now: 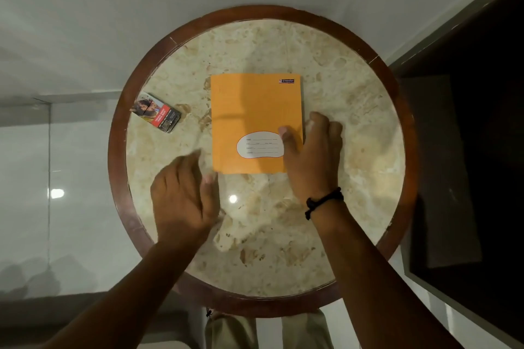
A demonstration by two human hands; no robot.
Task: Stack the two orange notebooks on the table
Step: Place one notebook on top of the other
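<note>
One orange notebook [255, 113] with a white name label lies flat in the middle of the round marble table [340, 79]. Only one orange cover shows; I cannot tell whether a second notebook lies beneath it. My right hand [309, 156] grips its right edge near the bottom corner, thumb on the cover beside the label, fingers along the outer edge. My left hand [184, 195] hovers just off the notebook's lower left corner, fingers loosely spread, blurred, holding nothing.
A small cigarette pack [156, 112] lies near the table's left rim. The table has a dark wooden rim [119, 178]. A dark piece of furniture [467, 150] stands close to the right. Light floor surrounds the table.
</note>
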